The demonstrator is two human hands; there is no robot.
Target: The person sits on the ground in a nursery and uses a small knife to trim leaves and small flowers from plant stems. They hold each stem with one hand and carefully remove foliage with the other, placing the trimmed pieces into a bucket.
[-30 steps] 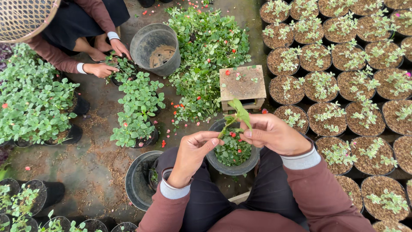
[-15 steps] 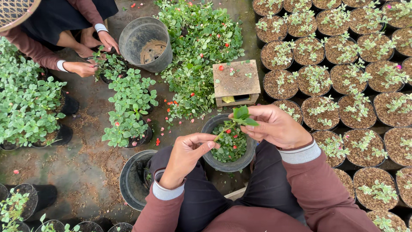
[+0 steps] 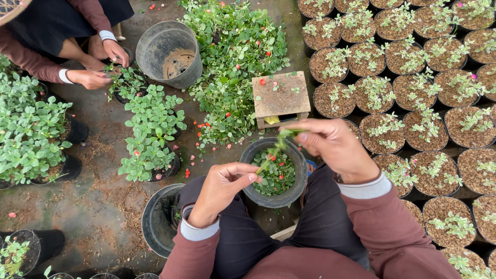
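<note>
Both hands sit over the black pot of cuttings btwn your knees. Your right hand pinches a green cutting at its top, fingers closed; left hand pinches its lower end w/ thumb & forefinger. Wooden stool just beyond.

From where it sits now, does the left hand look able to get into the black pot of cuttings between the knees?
Probably yes. The left hand hovers right beside the rim of the black pot, which is open on top, and nothing lies between them. The right hand holds a green stem above the far side.
</note>
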